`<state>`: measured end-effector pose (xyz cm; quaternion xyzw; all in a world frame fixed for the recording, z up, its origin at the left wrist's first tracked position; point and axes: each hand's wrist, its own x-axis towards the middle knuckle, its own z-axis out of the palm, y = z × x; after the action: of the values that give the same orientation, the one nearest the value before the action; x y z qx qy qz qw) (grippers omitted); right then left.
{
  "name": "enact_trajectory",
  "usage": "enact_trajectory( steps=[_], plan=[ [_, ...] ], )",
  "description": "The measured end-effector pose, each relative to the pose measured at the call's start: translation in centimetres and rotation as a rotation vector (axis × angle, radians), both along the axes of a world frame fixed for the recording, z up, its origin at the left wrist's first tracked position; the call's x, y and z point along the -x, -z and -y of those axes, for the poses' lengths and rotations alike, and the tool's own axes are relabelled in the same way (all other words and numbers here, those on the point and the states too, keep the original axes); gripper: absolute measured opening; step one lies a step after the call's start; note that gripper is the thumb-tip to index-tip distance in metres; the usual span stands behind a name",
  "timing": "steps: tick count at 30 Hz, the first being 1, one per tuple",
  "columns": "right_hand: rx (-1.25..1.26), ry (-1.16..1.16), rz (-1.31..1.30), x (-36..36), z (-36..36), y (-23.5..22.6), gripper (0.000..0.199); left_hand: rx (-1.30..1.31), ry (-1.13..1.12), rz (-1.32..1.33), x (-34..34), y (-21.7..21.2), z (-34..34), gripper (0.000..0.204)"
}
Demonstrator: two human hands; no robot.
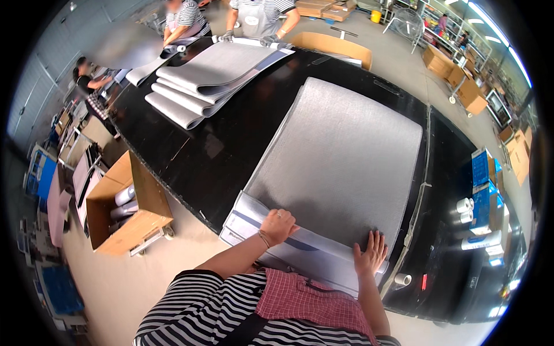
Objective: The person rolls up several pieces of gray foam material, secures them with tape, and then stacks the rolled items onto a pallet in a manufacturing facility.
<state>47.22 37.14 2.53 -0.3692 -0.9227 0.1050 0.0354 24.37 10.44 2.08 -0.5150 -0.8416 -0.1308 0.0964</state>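
A large grey felt-like mat lies flat on a black worktable, on top of a stack of similar sheets with pale blue-grey edges. My left hand is curled over the mat's near edge, gripping it. Flat on the mat's near right corner rests my right hand, fingers spread, holding nothing.
Folded grey mats lie at the table's far end, where two people in striped shirts and aprons work. An open cardboard box on a wheeled cart stands to the left. Tape rolls and blue boxes sit on the right.
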Motion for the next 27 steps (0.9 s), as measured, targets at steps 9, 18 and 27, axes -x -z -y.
enact_trajectory(
  steps=[9, 18, 27],
  plan=[
    [0.008, -0.009, 0.004, 0.5, 0.1, 0.0, 0.073, 0.344, -0.235, 0.220, 1.4, -1.1, 1.3, 0.047],
    [-0.028, -0.022, 0.003, -0.1, 0.0, 0.7, 0.073, 0.073, -0.041, 0.090, 3.7, 0.1, 4.8, 0.037],
    [-0.016, -0.036, -0.035, 0.1, -0.1, 0.4, 0.073, 0.544, -0.314, 0.431, 5.3, -3.8, 4.9, 0.067]
  ],
)
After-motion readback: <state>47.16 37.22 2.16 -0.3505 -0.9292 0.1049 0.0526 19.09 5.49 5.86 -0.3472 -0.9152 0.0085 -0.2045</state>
